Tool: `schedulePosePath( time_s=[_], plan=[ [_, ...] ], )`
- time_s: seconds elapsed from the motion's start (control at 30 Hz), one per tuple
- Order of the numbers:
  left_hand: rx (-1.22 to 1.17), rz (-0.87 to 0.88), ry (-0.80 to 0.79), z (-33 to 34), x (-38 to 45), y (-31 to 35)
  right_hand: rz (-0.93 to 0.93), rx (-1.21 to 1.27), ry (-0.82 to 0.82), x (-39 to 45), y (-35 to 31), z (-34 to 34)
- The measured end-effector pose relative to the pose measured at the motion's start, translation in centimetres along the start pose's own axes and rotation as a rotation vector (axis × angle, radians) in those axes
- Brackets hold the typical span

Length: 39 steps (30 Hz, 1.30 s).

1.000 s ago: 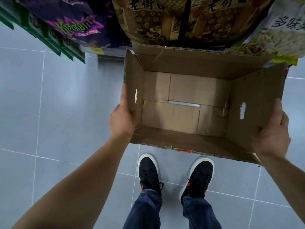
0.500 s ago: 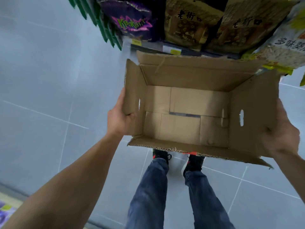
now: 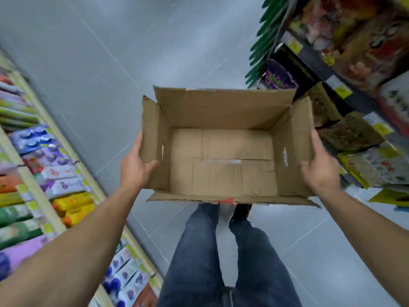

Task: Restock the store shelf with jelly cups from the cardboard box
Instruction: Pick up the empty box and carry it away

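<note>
**Empty box carried in aisle**

I see the cardboard box [image 3: 223, 156] held above the grey floor [image 3: 88, 63], nothing inside. Left hand [image 3: 135, 167] grips its left wall, right hand [image 3: 321, 169] its right wall. Blurred snack shelves [image 3: 354, 85] right, packet shelves [image 3: 33, 162] left.

You see a box [image 3: 223, 160] of matt brown corrugated cardboard, its cut edges rough and frayed. Your jeans [image 3: 199, 258] are dark blue denim cloth. The floor [image 3: 106, 69] is smooth grey tile with a dull sheen. The packets [image 3: 55, 160] look like glossy plastic film.
</note>
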<state>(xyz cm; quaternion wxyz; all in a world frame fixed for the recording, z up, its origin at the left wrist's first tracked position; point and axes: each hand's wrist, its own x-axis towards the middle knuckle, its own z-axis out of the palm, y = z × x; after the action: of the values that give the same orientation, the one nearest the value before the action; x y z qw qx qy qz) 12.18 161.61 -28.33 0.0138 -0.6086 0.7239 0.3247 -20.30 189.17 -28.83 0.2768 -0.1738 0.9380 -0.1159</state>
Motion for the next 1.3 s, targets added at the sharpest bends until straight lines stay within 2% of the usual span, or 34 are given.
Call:
schedulePosePath(
  time_s=[0.23, 0.4, 0.57, 0.87, 1.3],
  plan=[
    [-0.119, -0.207, 0.208, -9.3, -4.4, -6.8, -0.308, -0.135, -0.003, -2.3, -15.2, -2.6],
    [-0.247, -0.293, 0.3, -14.4, -3.9, -11.5, -0.484, -0.213, -0.011, -1.8, -26.5, -1.9],
    [-0.271, -0.359, 0.417, -19.8, -1.2, -14.2, -0.637, -0.217, -0.013, -0.6, -37.5, -1.2],
    [-0.291, -0.427, 0.528, -26.6, 10.6, -14.0, -0.819, -0.262, -0.025, 7.3, -54.4, 0.5],
    [-0.374, -0.584, 0.671, -34.8, 30.5, -8.4, -0.968, -0.338, -0.136, 23.8, -82.1, 0.3]
  ],
)
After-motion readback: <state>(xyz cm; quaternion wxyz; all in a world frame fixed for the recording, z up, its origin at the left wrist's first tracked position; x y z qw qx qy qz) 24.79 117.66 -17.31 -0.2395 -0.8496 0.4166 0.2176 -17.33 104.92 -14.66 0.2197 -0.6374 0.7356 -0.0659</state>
